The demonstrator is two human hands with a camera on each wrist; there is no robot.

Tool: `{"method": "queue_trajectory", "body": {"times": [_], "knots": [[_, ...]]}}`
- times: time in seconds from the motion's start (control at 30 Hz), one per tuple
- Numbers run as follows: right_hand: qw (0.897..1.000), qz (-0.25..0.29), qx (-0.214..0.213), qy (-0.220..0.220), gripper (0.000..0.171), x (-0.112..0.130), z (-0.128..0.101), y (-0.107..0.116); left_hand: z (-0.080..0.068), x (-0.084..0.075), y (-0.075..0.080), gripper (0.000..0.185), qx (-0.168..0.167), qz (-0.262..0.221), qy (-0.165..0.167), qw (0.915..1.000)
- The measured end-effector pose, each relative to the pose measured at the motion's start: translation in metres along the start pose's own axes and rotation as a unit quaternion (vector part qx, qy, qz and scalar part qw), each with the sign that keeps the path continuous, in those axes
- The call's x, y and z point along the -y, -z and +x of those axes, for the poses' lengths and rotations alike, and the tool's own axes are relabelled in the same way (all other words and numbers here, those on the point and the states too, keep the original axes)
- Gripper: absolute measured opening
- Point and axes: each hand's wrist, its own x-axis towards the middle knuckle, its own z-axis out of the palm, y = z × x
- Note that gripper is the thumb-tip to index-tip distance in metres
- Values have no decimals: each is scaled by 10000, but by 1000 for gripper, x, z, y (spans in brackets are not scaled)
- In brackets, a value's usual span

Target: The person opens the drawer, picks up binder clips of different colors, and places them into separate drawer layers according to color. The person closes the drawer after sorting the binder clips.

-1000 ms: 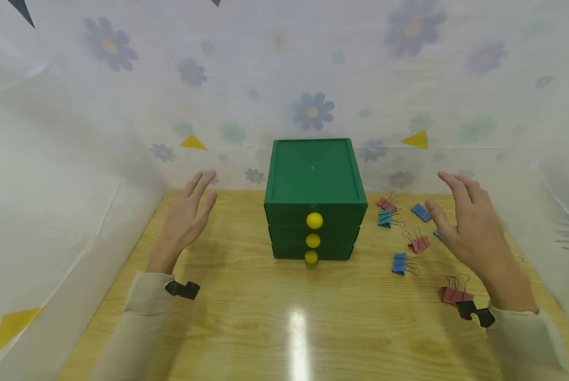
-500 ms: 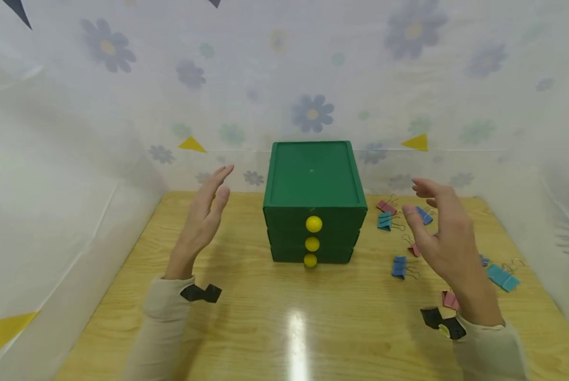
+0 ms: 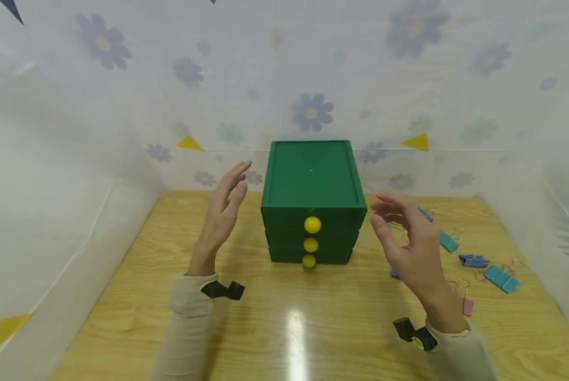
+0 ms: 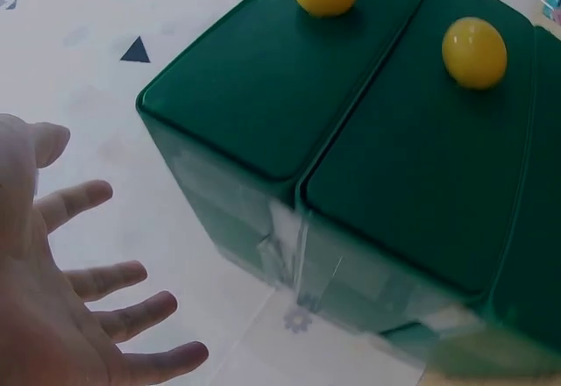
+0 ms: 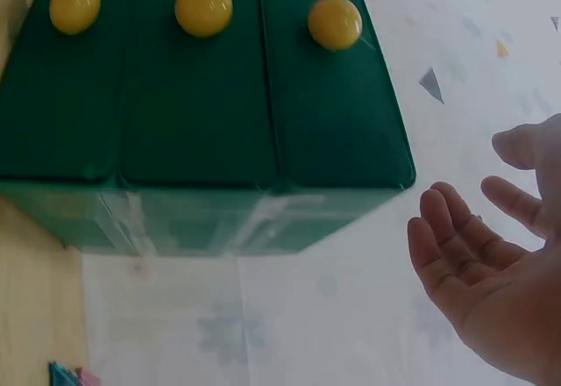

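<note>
A green drawer box (image 3: 313,174) with three stacked drawers stands mid-table. Each drawer front carries a round yellow knob (image 3: 312,225), and all the drawers are pushed in. To the box's left is my left hand (image 3: 221,214), raised with fingers extended and holding nothing. My right hand (image 3: 410,238) hovers off the box's right side, fingers relaxed and slightly bent, with nothing in it. Both wrist views show a gap between the hand and the green drawer box (image 4: 377,140). Part of the scattered binder clips is hidden behind my right hand.
Several binder clips lie on the wooden table (image 3: 246,328) at the right, among them a teal binder clip (image 3: 502,279), a blue binder clip (image 3: 474,261) and a pink binder clip (image 3: 466,305). A flowered white sheet (image 3: 246,63) encloses the back and sides.
Both hands have moved inward toward the box, the left going right and the right going left. Binder clips at the far right have come into view. The box and its drawers look unchanged.
</note>
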Motion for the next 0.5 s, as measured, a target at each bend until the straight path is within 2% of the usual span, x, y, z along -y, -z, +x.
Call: {"method": "queue_trajectory", "body": {"times": [0.1, 0.23, 0.37, 0.5], "knots": [[9997, 210, 152, -29, 40, 2, -5, -11, 0, 1, -7, 46, -36, -314, 122, 9994], [9984, 366, 436, -47, 44, 3, -11, -26, 0, 3, -15, 44, -52, -839, 457, 9954], [9968, 300, 723, -133, 45, 2, -16, -38, 1, 7, -22, 42, -102, -1172, 775, 9900], [9948, 230, 952, -283, 43, 2, -17, -45, 3, 10, -28, 44, -26, -1574, 931, 9831]]}}
